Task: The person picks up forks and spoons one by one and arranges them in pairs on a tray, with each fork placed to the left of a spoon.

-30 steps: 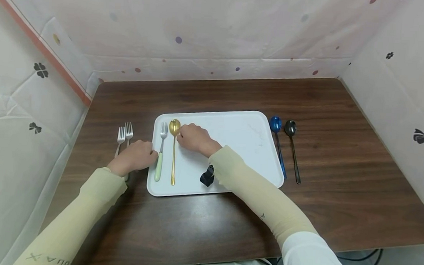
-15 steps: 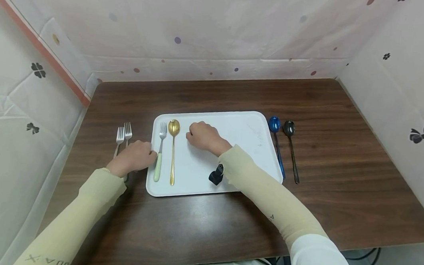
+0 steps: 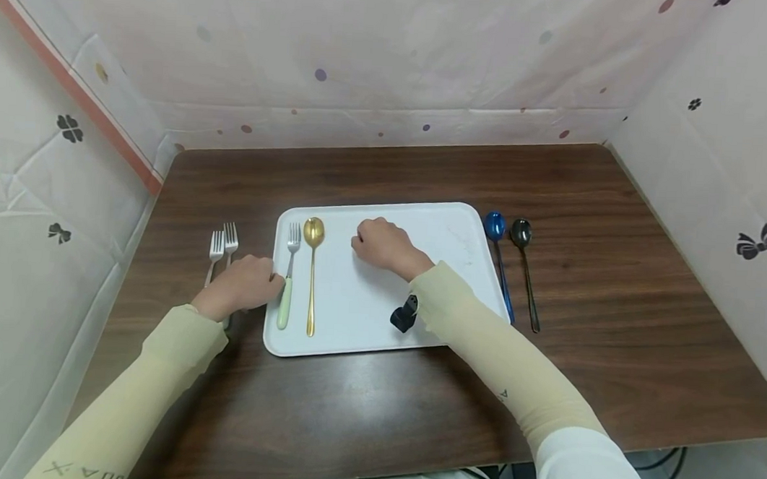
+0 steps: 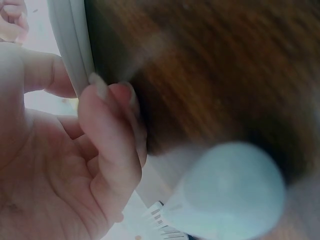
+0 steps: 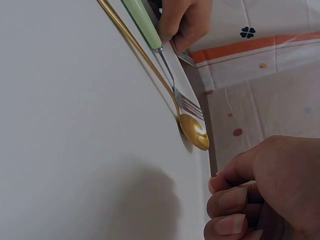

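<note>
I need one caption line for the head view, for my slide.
Left hand grips the white tray edge; curled right hand rests beside gold spoon and fork.

A blue spoon (image 3: 498,253) and a black spoon (image 3: 525,261) lie side by side on the brown table (image 3: 615,295), just right of the white tray. Two silver forks (image 3: 222,249) lie close together on the table to the left of the tray. Behind the table stands a pale wall with coloured dots (image 3: 367,58), the left wall has an orange stripe (image 3: 73,82) and small dark clovers, and the right wall has little black bows (image 3: 757,241).
</note>
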`<action>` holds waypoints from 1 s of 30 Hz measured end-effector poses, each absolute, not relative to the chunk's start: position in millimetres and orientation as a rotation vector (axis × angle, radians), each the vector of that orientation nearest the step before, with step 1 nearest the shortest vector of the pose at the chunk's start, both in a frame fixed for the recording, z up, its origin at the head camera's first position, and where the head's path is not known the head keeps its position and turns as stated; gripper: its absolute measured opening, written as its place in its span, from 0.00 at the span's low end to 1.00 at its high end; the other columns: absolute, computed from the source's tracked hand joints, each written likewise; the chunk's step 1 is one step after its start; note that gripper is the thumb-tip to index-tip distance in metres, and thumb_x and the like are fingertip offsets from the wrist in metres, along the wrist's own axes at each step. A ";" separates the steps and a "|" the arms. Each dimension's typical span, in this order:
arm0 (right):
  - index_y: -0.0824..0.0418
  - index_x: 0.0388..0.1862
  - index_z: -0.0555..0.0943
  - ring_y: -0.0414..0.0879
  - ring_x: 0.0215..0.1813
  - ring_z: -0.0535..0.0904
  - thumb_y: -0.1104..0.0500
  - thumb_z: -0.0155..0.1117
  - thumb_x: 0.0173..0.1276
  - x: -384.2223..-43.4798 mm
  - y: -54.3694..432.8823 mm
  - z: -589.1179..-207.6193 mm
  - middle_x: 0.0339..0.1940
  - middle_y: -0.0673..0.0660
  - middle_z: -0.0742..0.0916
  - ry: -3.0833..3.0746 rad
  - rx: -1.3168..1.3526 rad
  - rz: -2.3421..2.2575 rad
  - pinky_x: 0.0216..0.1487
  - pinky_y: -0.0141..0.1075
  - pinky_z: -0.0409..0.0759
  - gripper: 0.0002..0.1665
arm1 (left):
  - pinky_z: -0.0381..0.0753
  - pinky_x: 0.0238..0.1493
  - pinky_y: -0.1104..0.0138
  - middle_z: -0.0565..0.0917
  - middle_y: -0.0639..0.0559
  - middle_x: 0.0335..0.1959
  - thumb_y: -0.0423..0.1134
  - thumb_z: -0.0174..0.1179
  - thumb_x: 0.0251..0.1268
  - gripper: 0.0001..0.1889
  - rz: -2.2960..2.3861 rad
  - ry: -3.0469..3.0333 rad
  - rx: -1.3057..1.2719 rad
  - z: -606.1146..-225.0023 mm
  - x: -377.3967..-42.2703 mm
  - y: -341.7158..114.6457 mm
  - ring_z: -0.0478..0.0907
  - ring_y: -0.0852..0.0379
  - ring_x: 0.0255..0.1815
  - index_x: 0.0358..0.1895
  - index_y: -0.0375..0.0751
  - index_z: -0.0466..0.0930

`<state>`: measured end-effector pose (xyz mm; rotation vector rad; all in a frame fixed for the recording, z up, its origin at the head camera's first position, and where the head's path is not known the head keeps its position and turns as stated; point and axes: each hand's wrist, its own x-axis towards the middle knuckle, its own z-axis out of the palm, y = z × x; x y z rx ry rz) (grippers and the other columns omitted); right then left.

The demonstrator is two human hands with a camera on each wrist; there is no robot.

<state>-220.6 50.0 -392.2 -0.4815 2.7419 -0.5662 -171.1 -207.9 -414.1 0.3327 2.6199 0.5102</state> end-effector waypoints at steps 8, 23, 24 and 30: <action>0.60 0.30 0.79 0.44 0.23 0.68 0.58 0.49 0.80 -222.4 62.7 -391.2 0.21 0.53 0.73 2.746 -0.435 -0.563 0.28 0.35 0.66 0.18 | 0.70 0.22 0.63 0.73 0.46 0.20 0.41 0.46 0.73 0.14 0.509 2.632 0.329 -414.5 -169.8 -206.8 0.70 0.52 0.19 0.32 0.35 0.74; 0.61 0.30 0.79 0.44 0.23 0.68 0.58 0.49 0.79 -225.8 88.1 -391.3 0.20 0.53 0.73 2.770 -0.372 -0.547 0.29 0.36 0.66 0.17 | 0.70 0.22 0.62 0.73 0.46 0.20 0.41 0.46 0.73 0.14 0.492 2.631 0.316 -412.8 -168.6 -205.7 0.70 0.52 0.19 0.31 0.36 0.73; 0.61 0.30 0.79 0.45 0.23 0.68 0.58 0.49 0.79 -225.9 89.7 -391.2 0.20 0.53 0.73 2.773 -0.368 -0.547 0.29 0.36 0.66 0.17 | 0.70 0.22 0.62 0.73 0.46 0.21 0.41 0.46 0.73 0.14 0.493 2.630 0.313 -412.7 -168.5 -205.8 0.70 0.52 0.19 0.31 0.36 0.73; 0.63 0.34 0.81 0.45 0.24 0.70 0.58 0.50 0.79 -224.9 99.8 -389.1 0.21 0.54 0.74 2.784 -0.348 -0.549 0.29 0.37 0.67 0.16 | 0.69 0.22 0.62 0.72 0.46 0.20 0.41 0.46 0.72 0.14 0.491 2.631 0.301 -412.3 -168.1 -205.4 0.69 0.52 0.20 0.31 0.36 0.73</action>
